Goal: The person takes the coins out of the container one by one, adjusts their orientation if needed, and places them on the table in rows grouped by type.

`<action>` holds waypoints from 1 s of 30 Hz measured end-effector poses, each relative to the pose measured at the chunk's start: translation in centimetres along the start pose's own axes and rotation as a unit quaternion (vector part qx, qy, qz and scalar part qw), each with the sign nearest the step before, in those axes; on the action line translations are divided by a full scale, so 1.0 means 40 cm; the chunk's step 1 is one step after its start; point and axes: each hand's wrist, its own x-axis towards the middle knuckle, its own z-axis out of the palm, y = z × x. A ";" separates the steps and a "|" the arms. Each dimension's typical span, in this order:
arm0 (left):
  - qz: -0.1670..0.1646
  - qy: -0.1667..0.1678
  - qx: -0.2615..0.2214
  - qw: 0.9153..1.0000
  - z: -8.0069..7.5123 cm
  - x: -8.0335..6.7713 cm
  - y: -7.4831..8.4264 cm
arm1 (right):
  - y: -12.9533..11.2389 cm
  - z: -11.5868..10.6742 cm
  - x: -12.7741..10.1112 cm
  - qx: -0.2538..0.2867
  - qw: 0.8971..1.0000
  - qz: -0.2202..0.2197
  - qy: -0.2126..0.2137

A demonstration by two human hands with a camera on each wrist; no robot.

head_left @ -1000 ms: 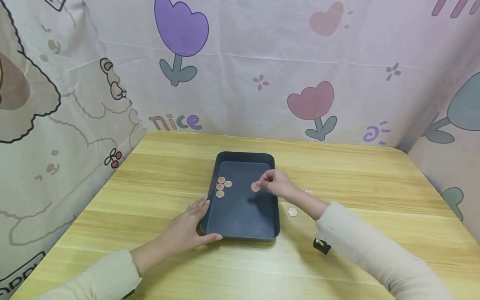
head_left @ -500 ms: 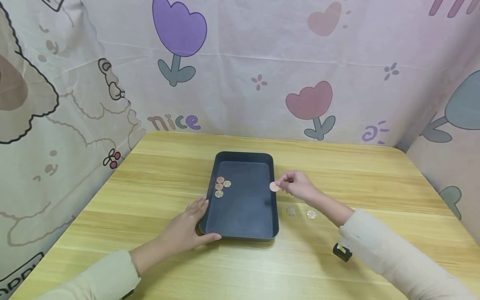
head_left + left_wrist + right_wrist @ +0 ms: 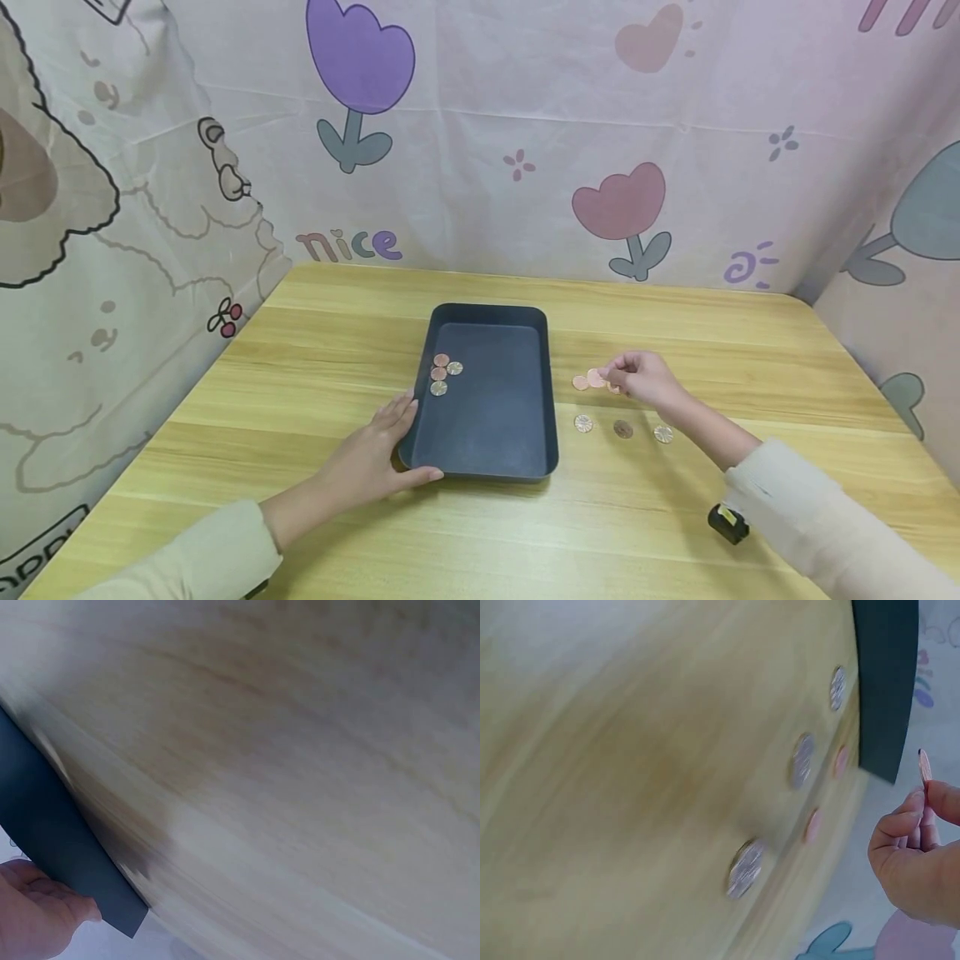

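Wooden table (image 3: 315,350) (tray (image 3: 480,467), coins (image 3: 622,429))

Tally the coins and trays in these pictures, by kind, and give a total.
Coins: 10 (4 in the tray, 5 on the table, 1 coin pinched in the right hand)
Trays: 1
Total: 11

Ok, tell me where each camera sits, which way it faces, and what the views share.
Head: worn on the head, faces forward and down at the table; both forearms, left hand on the tray, right hand pinching a coin.
Left wrist: looks along blurred tabletop; fingertips against the tray's wall.
Right wrist: looks across the table at loose coins; fingers hold the coin upright.
Shared: the tray appears in all three.
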 end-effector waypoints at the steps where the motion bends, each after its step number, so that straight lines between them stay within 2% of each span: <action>1: 0.000 0.001 -0.001 1.000 0.000 0.000 0.000 | 0.007 -0.007 -0.003 -0.005 1.000 0.001 0.002; 6: 0.000 0.001 -0.005 1.000 0.000 0.000 0.000 | 0.048 -0.044 -0.013 -0.028 0.999 0.012 0.011; 19: -0.005 -0.002 -0.005 1.000 0.001 -0.001 0.000 | 0.140 -0.121 -0.013 -0.041 0.995 0.096 0.005; 30: 0.001 0.004 -0.007 1.000 0.001 -0.003 -0.001 | 0.163 -0.128 0.002 -0.090 0.990 0.109 0.028</action>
